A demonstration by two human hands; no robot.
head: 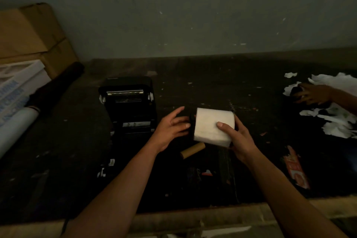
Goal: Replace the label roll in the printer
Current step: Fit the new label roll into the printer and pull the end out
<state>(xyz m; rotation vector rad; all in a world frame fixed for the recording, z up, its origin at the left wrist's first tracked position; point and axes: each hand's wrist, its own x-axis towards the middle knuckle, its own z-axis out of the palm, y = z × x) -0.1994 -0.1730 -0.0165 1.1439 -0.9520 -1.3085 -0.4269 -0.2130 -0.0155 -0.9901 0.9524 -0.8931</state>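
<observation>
The right hand gripped the white label roll, thumb curled over it. The left hand, fingers loosely spread, touched the roll's dark end near the bench's middle, beside the open printer.

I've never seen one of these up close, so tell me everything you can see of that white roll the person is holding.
The white paper label roll is a short, thick cylinder, its wound surface plain and matte, with no print visible in the dim light. It is held above the dark table, lying on its side, to the right of the open black printer. The right hand grips it, thumb on top. The left hand touches a dark part at its left end. A bare brown cardboard core lies on the table below it.
</observation>
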